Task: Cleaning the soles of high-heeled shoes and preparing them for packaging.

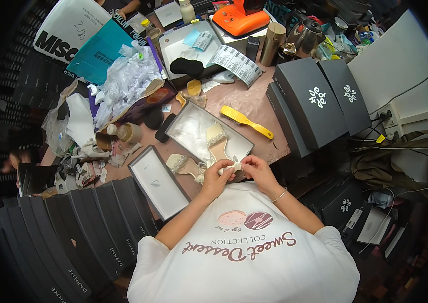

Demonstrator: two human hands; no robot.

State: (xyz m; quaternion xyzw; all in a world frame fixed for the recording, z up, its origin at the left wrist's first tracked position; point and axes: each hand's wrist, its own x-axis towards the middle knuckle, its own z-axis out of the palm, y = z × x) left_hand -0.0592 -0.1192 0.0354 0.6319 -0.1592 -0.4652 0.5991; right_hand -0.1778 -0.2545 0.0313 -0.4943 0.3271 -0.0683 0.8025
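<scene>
Both hands meet at the near edge of an open grey shoebox (242,150) lined with white tissue. My left hand (218,178) is closed, its fingertips pinching a cream strap (230,168). Close beside it, my right hand (258,174) pinches the strap's other side. The strap appears to belong to the cream sandal (217,144), which lies over the box with its pearl-trimmed toe pointing away from me. A matching sandal (184,165) rests left of my left hand, between the box and its grey-edged lid (159,184). My fingers partly hide the strap.
A yellow brush (246,122) lies beyond the box. Dark shoeboxes (312,103) stand stacked at the right; several more (88,232) line the lower left. Crumpled white tissue (130,76) fills a container at the far left. A label sheet (236,63) and an orange device (240,20) are at the back.
</scene>
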